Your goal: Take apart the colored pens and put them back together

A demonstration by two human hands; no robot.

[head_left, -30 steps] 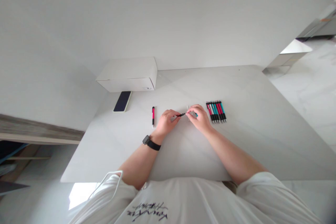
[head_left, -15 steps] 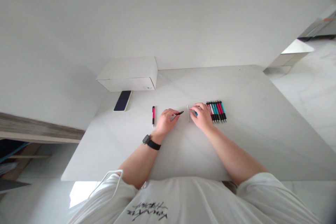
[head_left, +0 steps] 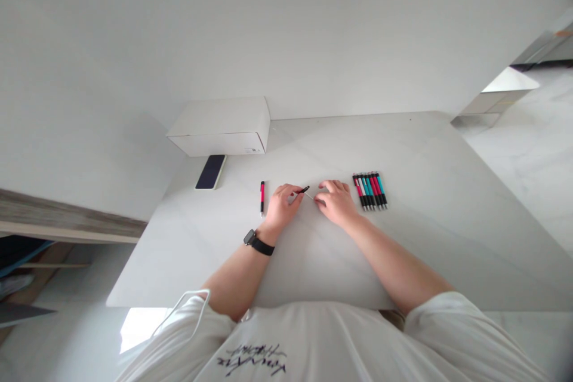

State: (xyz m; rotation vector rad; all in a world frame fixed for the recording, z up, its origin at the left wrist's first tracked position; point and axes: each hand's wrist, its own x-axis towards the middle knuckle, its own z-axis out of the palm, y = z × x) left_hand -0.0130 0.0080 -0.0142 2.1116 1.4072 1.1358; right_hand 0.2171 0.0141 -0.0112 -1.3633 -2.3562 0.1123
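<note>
My left hand rests on the white table and pinches a small black pen part that points up and right. My right hand lies just right of it, fingers curled over a thin pale piece that reaches toward the black part; what it holds is too small to name. A red and black pen lies alone to the left of my left hand. A tidy row of several red, teal and white pens lies to the right of my right hand.
A white cardboard box stands at the back left of the table against the wall. A dark phone lies in front of it. A black watch is on my left wrist. A pale floor shows at right.
My right hand went to the row of pens half a second ago and has come back left, close to the black part in my left hand. My left hand stayed in place.
</note>
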